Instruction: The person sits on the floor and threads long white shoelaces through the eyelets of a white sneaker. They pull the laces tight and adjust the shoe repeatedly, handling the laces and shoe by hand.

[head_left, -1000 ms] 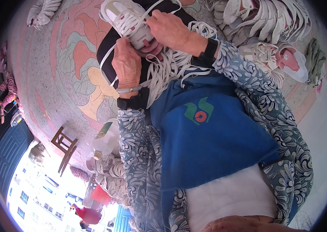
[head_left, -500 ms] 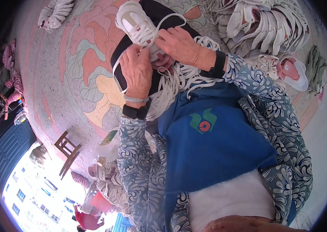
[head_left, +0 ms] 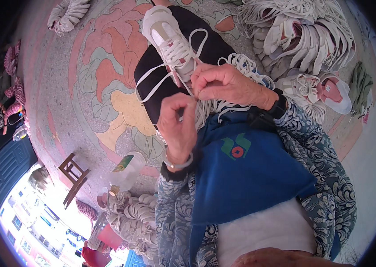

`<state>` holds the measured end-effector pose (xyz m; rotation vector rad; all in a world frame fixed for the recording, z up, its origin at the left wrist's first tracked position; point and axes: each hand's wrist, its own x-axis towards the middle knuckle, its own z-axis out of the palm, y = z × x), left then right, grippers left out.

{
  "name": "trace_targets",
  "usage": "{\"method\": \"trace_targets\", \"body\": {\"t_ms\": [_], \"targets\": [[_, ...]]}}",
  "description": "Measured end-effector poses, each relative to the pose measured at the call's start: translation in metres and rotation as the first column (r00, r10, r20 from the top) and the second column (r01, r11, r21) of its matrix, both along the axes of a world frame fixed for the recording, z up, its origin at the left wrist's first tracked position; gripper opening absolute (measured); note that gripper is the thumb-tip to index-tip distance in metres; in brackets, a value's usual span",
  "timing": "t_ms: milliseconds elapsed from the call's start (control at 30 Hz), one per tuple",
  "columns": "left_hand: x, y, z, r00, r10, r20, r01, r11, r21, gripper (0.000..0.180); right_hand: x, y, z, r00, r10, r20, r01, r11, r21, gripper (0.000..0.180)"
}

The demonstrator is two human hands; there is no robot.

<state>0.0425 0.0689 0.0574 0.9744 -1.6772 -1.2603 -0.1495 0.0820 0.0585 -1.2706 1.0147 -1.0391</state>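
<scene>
A white and beige sneaker upper (head_left: 166, 42) with pink parts lies toe away across my dark-trousered lap. White laces are threaded through its eyelets, and loose loops stand out on both sides. Just below its collar, my right hand (head_left: 234, 86) is closed in a pinch on a white shoelace (head_left: 191, 90). My left hand (head_left: 177, 124) is close beside it, lower and to the left, thumb and forefinger pressed together; what they hold is too small to make out. A bundle of loose white laces (head_left: 241, 66) lies over my lap, partly under my hands and against the blue apron (head_left: 250, 178).
A large heap of white shoe uppers (head_left: 303, 40) lies at the far right, a pink-lined upper (head_left: 335, 93) beside it. More uppers (head_left: 132, 218) are piled at the lower left near a clear plastic jug (head_left: 128, 171). A small wooden stool (head_left: 74, 175) stands further left.
Both hands have come off the sneaker's lacing and drawn back toward me, now pinched close together. The lace loops on the sneaker spread more freely, and the sneaker appears slightly further right.
</scene>
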Motion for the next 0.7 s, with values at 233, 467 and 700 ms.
{"method": "trace_targets", "body": {"t_ms": [233,467,700], "targets": [[0.005,0.021,0.041,0.928,-0.294,-0.23,0.328,0.936,0.127,0.017,0.013,0.008,0.001,0.997,-0.019,0.072,0.025,0.996,-0.081,0.009],[0.01,0.0,0.015,0.922,-0.257,-0.288,0.375,0.775,0.508,0.018,0.013,0.01,0.003,0.993,-0.111,-0.031,0.11,0.993,-0.034,0.017],[-0.016,-0.032,-0.022,0.939,0.131,-0.319,0.223,0.475,0.851,0.041,0.052,0.012,-0.009,0.933,0.144,-0.33,-0.255,0.912,-0.321,0.013]]}}
